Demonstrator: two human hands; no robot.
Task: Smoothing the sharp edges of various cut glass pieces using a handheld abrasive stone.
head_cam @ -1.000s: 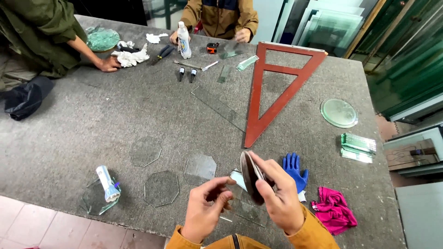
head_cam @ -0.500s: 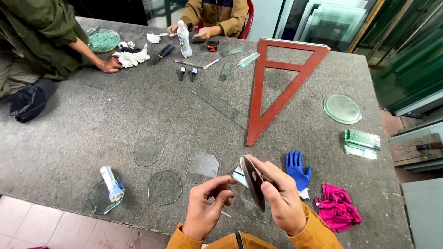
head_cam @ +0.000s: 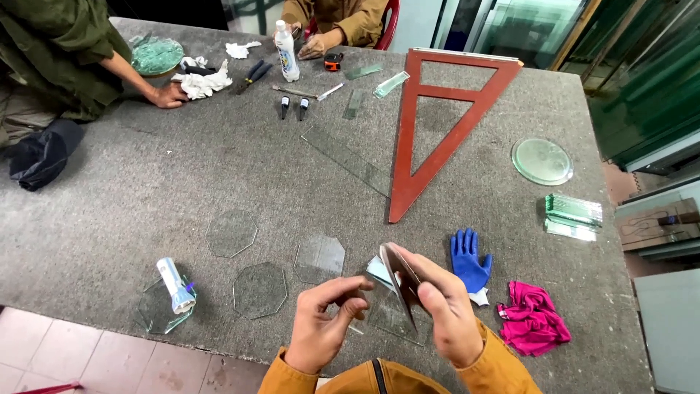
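My right hand [head_cam: 441,310] grips a thin dark-edged glass piece [head_cam: 399,281], held on edge and tilted above the table's near edge. My left hand [head_cam: 324,325] is curled just left of it, fingertips pinched near the piece's lower side; whether they touch it I cannot tell. Under both hands lies a flat clear glass pane [head_cam: 390,321]. Three clear glass octagons [head_cam: 230,233] [head_cam: 259,290] [head_cam: 319,258] lie flat on the grey table [head_cam: 146,190] to the left.
A blue glove [head_cam: 469,259] and a pink cloth [head_cam: 536,321] lie right of my hands. A red triangular frame [head_cam: 437,138], a glass strip [head_cam: 348,159], a round glass disc [head_cam: 542,161], stacked glass strips [head_cam: 574,215] and a small tube [head_cam: 175,284] are there. Two other people work at the far side with a bottle [head_cam: 286,51] and tools.
The view has shifted slightly. My hands stay near the table's front edge with the glass piece in the right hand, the left fingers closing in nearer to it.
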